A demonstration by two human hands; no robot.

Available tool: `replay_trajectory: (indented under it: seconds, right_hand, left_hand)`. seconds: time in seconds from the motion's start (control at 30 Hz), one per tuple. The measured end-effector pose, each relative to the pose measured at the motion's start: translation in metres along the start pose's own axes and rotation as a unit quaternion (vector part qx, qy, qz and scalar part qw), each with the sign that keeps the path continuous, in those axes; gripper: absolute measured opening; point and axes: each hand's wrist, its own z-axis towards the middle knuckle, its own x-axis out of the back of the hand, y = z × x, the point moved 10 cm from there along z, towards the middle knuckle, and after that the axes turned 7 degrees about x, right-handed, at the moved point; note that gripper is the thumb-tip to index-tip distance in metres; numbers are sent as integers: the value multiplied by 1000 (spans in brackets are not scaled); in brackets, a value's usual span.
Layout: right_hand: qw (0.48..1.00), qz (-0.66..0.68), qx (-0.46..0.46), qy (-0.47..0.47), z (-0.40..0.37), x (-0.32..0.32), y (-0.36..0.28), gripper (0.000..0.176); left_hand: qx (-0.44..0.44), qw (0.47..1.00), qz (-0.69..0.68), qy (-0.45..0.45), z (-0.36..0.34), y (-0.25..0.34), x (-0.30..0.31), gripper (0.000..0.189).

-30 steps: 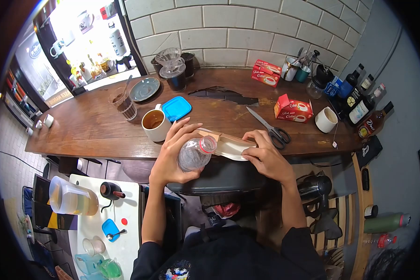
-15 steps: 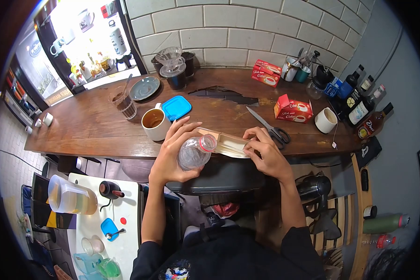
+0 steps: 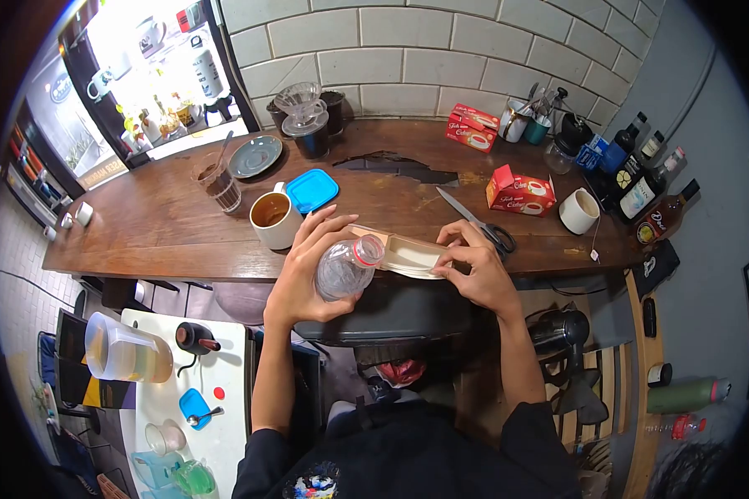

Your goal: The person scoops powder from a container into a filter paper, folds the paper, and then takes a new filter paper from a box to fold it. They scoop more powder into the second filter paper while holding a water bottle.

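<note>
My left hand (image 3: 294,287) is wrapped round a clear plastic bottle (image 3: 341,273), which stands uncapped with a red ring at its neck. Behind the bottle, at the front edge of the wooden counter (image 3: 166,241), is a beige open packet (image 3: 414,254) with white, paper-like layers inside. My right hand (image 3: 483,274) pinches the right end of that packet between thumb and fingers. Its left end is partly hidden by the bottle. Just left of my left fingers stands a white mug (image 3: 273,229) with brown liquid, beside a blue lid (image 3: 312,191).
Scissors (image 3: 495,237) lie open behind my right hand. Further back are red boxes (image 3: 520,193), a white cup (image 3: 578,212) and several bottles (image 3: 641,195). To the left stand a glass (image 3: 220,187), a grey plate (image 3: 255,156) and a coffee dripper (image 3: 304,108). A white side table (image 3: 154,416) is lower left.
The right end of the beige packet gapes slightly more, with my right fingers still at it. My left hand keeps its hold on the bottle; the view has shifted a little.
</note>
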Motion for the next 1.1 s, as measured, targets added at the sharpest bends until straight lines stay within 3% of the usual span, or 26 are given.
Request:
replay_trajectory:
  seconds: [0.4,1.1]
  right_hand:
    - [998,18,17,-65,-4,-9,6,12]
    - [998,44,-6,-54,-5,-8,20,10]
  left_hand:
    - [-2,1000,-2,1,0,0,0,66]
    - [-2,1000,8,-2,0,1,0,66]
